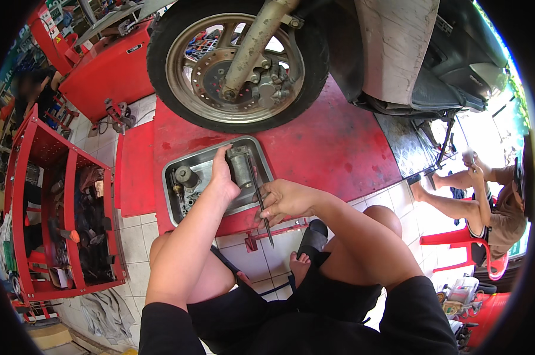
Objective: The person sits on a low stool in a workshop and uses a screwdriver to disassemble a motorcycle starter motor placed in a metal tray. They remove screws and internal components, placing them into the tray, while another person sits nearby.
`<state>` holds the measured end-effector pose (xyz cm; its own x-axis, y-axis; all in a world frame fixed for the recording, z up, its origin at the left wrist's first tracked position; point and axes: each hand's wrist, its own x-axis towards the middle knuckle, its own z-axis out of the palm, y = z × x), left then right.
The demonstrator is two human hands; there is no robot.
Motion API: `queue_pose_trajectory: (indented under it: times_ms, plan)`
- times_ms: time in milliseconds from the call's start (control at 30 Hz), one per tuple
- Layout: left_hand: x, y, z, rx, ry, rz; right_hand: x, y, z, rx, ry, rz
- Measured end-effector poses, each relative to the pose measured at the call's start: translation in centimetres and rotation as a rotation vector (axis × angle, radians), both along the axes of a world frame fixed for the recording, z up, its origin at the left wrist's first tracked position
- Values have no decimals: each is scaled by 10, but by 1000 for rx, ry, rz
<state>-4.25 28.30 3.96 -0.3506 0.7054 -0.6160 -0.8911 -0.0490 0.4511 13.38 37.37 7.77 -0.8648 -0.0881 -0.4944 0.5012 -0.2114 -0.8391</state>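
Observation:
My left hand [223, 177] grips a grey cylindrical metal part [242, 168] over a steel tray [178, 218], its fingers partly hidden behind the wrist and part. My right hand [282, 198] is closed around a long, thin dark metal tool [269, 235], which runs up alongside that part and points down past the tray's front edge. A short metal cylinder [186, 176], a slim fitting [177, 191] and several small pieces lie in the tray's left side. The tray rests on a red platform [338, 151] in front of my knees.
A motorbike's front wheel [238, 115] stands beyond the tray, its bodywork [391, 47] to the right. A red tool trolley [78, 165] is at left, near another red machine [102, 71]. At right a person [501, 213] sits on a red plastic chair [445, 242]; another person [39, 89] is far left.

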Motion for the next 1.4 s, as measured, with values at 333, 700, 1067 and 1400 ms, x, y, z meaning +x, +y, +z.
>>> queue_pose_trajectory:
  times_ms: [333, 700, 1067, 1400]
  plan:
    - [-1, 1, -2, -1, -17, 8, -6, -1, 7, 128, -66, 82]
    - [2, 1, 1, -32, -38, 16, -6, 8, 5, 160, -100, 103]
    - [3, 2, 7, -37, -63, 47, -1, 15, 16, 115, -118, -52]
    - [0, -2, 7, -29, -58, 92, -3, 14, 20, -171, -164, -133]
